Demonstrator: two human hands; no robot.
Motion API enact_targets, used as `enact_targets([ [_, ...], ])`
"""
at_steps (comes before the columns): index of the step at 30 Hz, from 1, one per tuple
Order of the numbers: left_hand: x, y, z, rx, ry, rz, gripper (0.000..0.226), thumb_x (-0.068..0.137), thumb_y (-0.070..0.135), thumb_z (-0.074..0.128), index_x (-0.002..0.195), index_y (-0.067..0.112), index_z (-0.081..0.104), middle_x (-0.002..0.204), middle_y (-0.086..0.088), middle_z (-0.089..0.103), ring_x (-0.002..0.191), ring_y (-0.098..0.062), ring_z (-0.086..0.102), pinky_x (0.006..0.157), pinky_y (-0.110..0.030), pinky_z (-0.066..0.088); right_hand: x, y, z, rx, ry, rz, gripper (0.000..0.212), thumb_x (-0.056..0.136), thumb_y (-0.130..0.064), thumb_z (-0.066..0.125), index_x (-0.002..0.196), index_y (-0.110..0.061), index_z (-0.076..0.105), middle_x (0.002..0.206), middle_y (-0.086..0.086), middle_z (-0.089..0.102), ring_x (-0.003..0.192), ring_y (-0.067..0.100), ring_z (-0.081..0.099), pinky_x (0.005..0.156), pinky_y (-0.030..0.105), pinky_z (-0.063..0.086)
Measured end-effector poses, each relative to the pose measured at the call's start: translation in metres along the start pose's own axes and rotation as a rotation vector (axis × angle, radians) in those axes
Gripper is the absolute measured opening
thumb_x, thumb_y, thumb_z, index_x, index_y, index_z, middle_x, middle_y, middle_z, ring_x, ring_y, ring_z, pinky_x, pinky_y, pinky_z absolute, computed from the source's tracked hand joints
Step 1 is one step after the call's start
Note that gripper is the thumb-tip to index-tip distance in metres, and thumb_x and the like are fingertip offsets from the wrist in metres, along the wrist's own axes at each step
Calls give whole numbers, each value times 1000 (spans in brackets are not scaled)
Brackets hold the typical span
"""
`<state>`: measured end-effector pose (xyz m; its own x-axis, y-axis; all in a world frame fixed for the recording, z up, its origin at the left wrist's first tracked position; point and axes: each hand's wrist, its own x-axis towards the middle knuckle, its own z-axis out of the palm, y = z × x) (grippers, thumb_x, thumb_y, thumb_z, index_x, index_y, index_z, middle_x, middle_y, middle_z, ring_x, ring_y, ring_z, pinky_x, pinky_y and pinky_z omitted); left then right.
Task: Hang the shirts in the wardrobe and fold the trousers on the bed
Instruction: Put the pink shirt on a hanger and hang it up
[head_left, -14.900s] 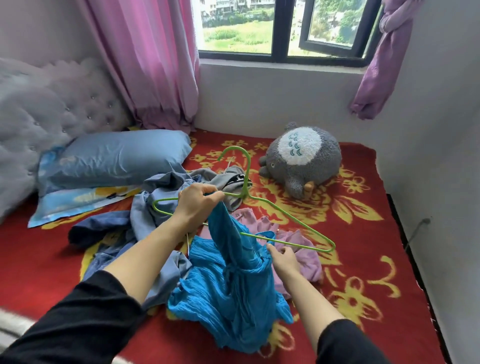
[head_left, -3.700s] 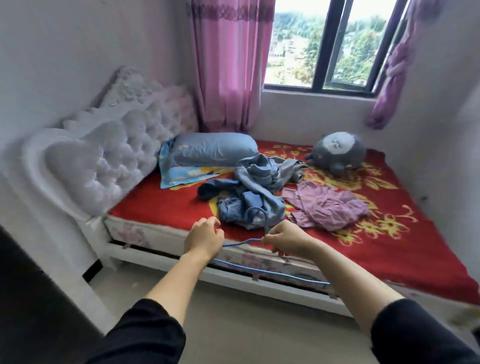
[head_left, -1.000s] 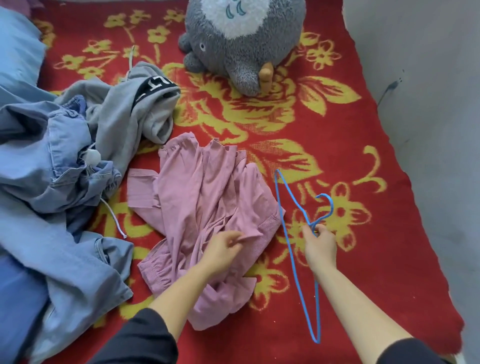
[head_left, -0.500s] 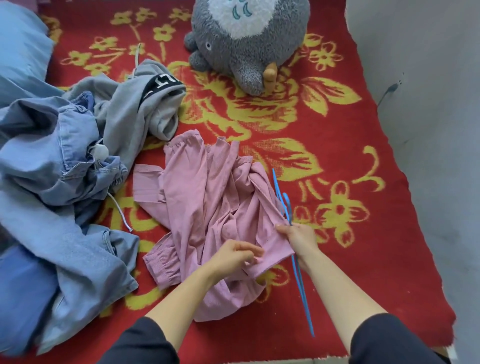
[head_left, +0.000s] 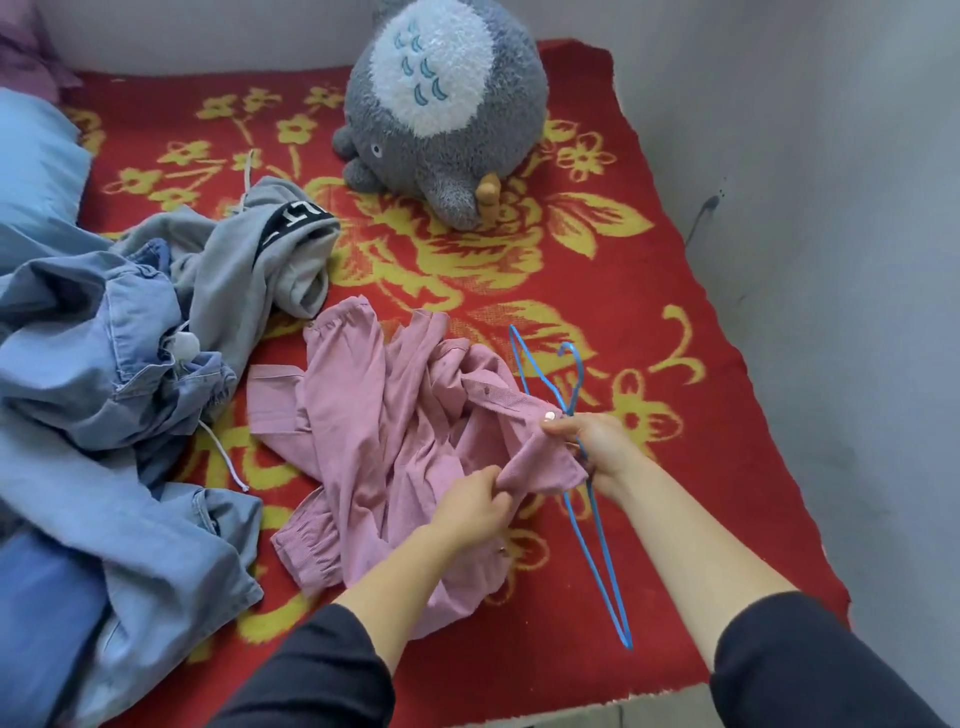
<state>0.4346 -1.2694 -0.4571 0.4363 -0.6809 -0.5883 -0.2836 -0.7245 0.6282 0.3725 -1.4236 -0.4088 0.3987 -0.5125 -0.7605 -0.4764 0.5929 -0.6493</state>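
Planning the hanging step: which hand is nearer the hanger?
Right. The right hand grips the hanger near its neck, together with a fold of the shirt. The left hand pinches the shirt just left of the hanger, not touching it.

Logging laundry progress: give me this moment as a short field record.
left hand: pinches the pink shirt
right hand: holds the blue hanger, thumb on the shirt's edge
pink shirt: crumpled on the red blanket, not yet on the hanger
other clothes: denim garment and grey garment, unfolded at left
also on bed: plush toy
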Motion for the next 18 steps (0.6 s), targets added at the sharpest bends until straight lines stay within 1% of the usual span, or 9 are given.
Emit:
enact_targets([
  [2, -6, 9, -24, -57, 74, 25, 19, 91, 17, 47, 72, 17, 49, 73, -1, 58, 78, -20, 56, 64, -25, 41, -5, -19, -9, -57, 60, -63, 20, 80, 2, 65, 65, -7, 56, 41, -3, 42, 33, 7, 36, 37, 16, 26],
  [4, -16, 22, -58, -192, 74, 68, 26, 95, 20, 50, 70, 15, 56, 63, 5, 51, 63, -9, 48, 56, -21, 35, -15, -37, -17, -71, 97, -132, 28, 81, 1, 64, 61, -13, 49, 37, -7, 32, 29, 4, 26, 33, 14, 16],
  [6, -28, 42, -95, -332, 87, 110, 28, 96, 23, 53, 80, 6, 68, 65, 3, 50, 57, -4, 42, 52, -19, 33, -30, -55, -20, -47, 78, -188, 19, 80, 2, 63, 68, -10, 55, 42, -5, 30, 31, 4, 23, 34, 14, 15],
  [8, -41, 65, -130, -421, 116, 134, 27, 95, 24, 58, 89, 3, 73, 68, 1, 57, 58, -4, 47, 52, -15, 38, -54, -73, -13, -21, 39, -240, 4, 79, 0, 64, 79, -3, 67, 44, -4, 37, 33, 4, 23, 34, 14, 15],
  [9, -49, 77, -145, -466, 120, 144, 26, 93, 24, 60, 91, 2, 74, 70, 1, 62, 59, -4, 52, 53, -15, 43, -67, -83, -8, -9, 14, -264, 5, 79, -1, 65, 80, 0, 70, 44, -5, 40, 32, 4, 24, 33, 13, 15],
  [11, -68, 100, -171, -564, 129, 162, 23, 92, 21, 62, 89, 2, 74, 76, -6, 66, 68, -11, 60, 60, -21, 51, -92, -106, 1, 32, -11, -309, 13, 82, -2, 65, 69, -2, 66, 39, -6, 42, 28, 3, 27, 31, 11, 16],
  [14, -100, 127, -200, -689, 190, 182, 20, 91, 21, 63, 79, 12, 75, 80, -10, 66, 71, -18, 61, 67, -29, 50, -124, -139, 11, 39, -1, -372, 20, 85, -6, 63, 64, -6, 60, 37, -4, 49, 27, 5, 30, 32, 11, 18],
  [16, -118, 139, -216, -774, 277, 190, 17, 91, 21, 62, 81, 12, 73, 78, -9, 64, 66, -15, 62, 61, -25, 51, -141, -152, 13, 35, -3, -400, 20, 86, -9, 58, 66, -7, 60, 43, -2, 59, 28, 5, 28, 34, 9, 16],
  [18, -130, 148, -229, -871, 389, 159, 16, 91, 20, 60, 92, 7, 69, 86, -12, 64, 73, -19, 62, 62, -27, 50, -154, -154, 16, 67, -43, -387, 20, 87, -10, 53, 69, -6, 60, 48, 0, 63, 27, 4, 28, 33, 8, 16],
])
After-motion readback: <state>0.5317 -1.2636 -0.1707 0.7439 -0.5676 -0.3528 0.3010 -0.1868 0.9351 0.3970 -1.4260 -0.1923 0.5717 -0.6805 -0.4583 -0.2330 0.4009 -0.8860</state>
